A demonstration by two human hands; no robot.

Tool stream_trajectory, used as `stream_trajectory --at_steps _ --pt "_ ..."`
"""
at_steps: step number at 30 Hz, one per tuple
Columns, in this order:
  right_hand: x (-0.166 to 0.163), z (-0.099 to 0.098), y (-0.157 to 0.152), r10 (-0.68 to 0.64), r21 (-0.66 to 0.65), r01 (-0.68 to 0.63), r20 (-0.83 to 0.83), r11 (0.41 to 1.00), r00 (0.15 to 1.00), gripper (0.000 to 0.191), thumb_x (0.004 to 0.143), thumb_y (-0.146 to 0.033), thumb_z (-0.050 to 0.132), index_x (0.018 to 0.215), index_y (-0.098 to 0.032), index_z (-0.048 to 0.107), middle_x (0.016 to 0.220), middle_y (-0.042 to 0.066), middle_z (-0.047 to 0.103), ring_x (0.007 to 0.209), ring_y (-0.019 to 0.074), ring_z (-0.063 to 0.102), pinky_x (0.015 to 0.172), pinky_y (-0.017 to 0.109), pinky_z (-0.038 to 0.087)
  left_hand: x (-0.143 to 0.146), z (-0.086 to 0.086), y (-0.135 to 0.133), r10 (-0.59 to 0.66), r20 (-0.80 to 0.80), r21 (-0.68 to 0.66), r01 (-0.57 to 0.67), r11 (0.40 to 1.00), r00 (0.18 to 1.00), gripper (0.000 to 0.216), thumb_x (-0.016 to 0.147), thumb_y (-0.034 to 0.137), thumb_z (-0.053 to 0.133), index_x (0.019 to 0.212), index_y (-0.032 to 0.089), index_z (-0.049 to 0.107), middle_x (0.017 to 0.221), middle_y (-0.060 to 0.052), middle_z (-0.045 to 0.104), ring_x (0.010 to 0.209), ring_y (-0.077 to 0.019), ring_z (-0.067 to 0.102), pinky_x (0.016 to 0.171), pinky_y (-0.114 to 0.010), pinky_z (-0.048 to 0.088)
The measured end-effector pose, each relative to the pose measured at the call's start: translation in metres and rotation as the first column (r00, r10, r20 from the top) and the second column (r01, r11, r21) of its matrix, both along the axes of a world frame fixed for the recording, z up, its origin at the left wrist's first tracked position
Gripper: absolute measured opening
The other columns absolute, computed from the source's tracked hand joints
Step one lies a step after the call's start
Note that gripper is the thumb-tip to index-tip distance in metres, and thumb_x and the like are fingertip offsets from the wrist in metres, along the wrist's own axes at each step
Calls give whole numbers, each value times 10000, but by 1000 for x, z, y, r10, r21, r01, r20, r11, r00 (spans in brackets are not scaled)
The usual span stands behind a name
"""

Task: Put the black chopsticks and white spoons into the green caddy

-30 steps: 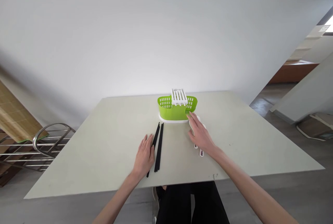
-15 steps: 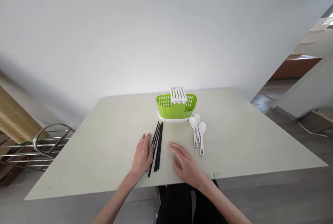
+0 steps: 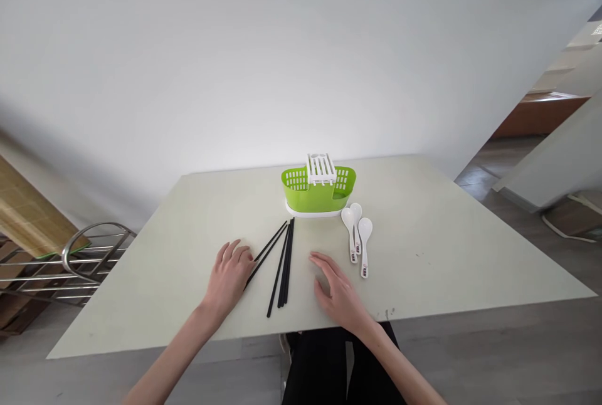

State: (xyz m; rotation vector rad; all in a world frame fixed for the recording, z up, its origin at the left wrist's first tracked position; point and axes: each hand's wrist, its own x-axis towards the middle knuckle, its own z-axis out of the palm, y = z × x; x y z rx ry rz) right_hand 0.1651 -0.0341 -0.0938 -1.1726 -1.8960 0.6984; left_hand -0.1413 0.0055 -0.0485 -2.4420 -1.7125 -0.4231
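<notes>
My left hand (image 3: 229, 278) is closed on a pair of black chopsticks (image 3: 269, 246), whose tips slant up and right toward the other sticks. Its fingers are curled, and the near ends of the pair are hidden behind it. Several more black chopsticks (image 3: 286, 265) lie in a narrow bundle on the table, between my two hands. With fingers stretched out and nothing in it, my right hand (image 3: 342, 295) rests at the table's near side. Three white spoons (image 3: 365, 247) lie to its upper right, two of them overlapping.
A green utensil basket (image 3: 315, 199) with a white slatted piece (image 3: 322, 168) across its top stands on the table (image 3: 423, 229) near the wall. A metal-tubed rack (image 3: 98, 267) is beyond the table's left edge.
My left hand has moved left, drawing two chopsticks away from the bundle and tilting them. My right hand has barely moved. The spoons and basket stay put.
</notes>
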Motion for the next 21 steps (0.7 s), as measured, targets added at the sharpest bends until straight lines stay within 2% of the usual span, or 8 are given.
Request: stream_trajectory --at_steps 6,11,13,17,21 --pt "0 -2 -1 -22 -11 22 -11 1000 1000 539 1017 -168 470 1537 -308 478 1567 78 541 1472 259 509 1189 473 498 -10 17 -3 5 -130 -32 -9 999 991 356 1036 279 428 920 199 755 1170 -142 772 1342 -367 611 1185 -579 425" --pt "0 -1 -2 -29 -21 29 -21 999 999 536 1013 -169 473 1529 -312 488 1562 71 547 1471 250 506 1195 452 491 -1 23 -9 25 -114 -35 -29 999 993 356 1050 436 490 986 202 750 1199 -126 773 1277 -344 653 1097 -516 505" --pt "0 -1 -3 -27 -27 26 -26 999 999 537 1011 -167 469 1528 -313 486 1562 68 547 1472 246 505 1198 450 487 3 22 -11 18 -107 -27 -21 999 994 335 1035 444 524 996 196 746 1216 -127 767 1281 -346 649 1089 -509 511" --pt "0 -1 -3 -37 -35 36 -36 999 999 545 1004 -164 469 1528 -314 493 1557 68 550 1465 247 513 1198 452 485 8 22 -12 12 -168 -34 -18 999 986 232 994 251 542 939 187 758 1164 -126 777 1293 -355 643 1114 -512 487" --pt "0 -3 -4 -37 -48 36 -32 998 999 544 1008 -169 466 1532 -311 493 1566 68 540 1466 249 512 1195 450 486 8 29 -7 14 -300 -58 -33 998 954 264 925 113 532 860 169 782 1074 -150 791 1314 -375 628 1132 -508 461"
